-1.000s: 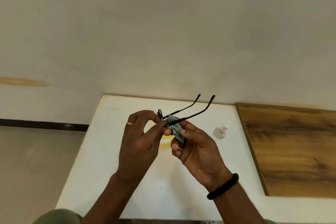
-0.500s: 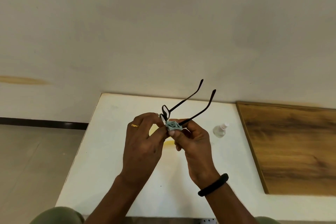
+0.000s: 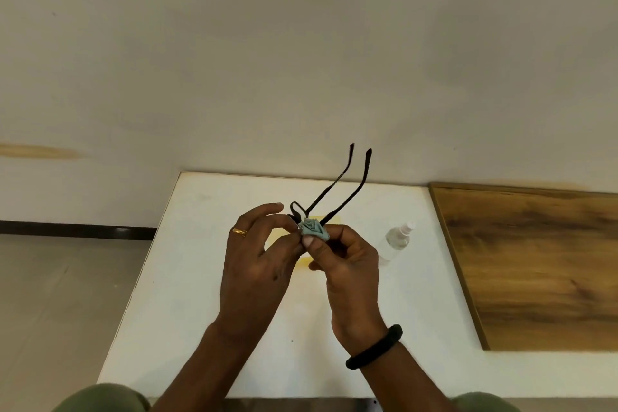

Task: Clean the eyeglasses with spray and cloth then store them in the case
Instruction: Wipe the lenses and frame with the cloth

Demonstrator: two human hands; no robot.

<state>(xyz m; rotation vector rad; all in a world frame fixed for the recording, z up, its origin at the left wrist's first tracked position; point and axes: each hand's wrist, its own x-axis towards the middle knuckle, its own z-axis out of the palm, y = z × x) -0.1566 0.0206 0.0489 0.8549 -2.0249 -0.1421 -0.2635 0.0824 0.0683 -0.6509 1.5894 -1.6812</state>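
Black-framed eyeglasses (image 3: 334, 187) are held up over the white table (image 3: 187, 294), temples unfolded and pointing up and away from me. My left hand (image 3: 257, 261) pinches the frame front between thumb and fingers. My right hand (image 3: 344, 261) pinches a bunched pale blue-grey cloth (image 3: 314, 228) against a lens. The lenses are mostly hidden behind the cloth and my fingers. A small clear spray bottle (image 3: 396, 241) with a white nozzle lies on the table just right of my right hand. A yellow thing (image 3: 301, 259), mostly hidden behind my hands, lies flat on the table; I cannot tell what it is.
A wooden board (image 3: 541, 267) covers the table's right part. A pale wall rises right behind the table's far edge. Grey floor shows to the left of the table. My knees in green trousers (image 3: 100, 400) sit at the near edge.
The glasses have tilted, so the temples now point more steeply upward and stand closer together. My right hand has turned and shifted up with the cloth on the lens.
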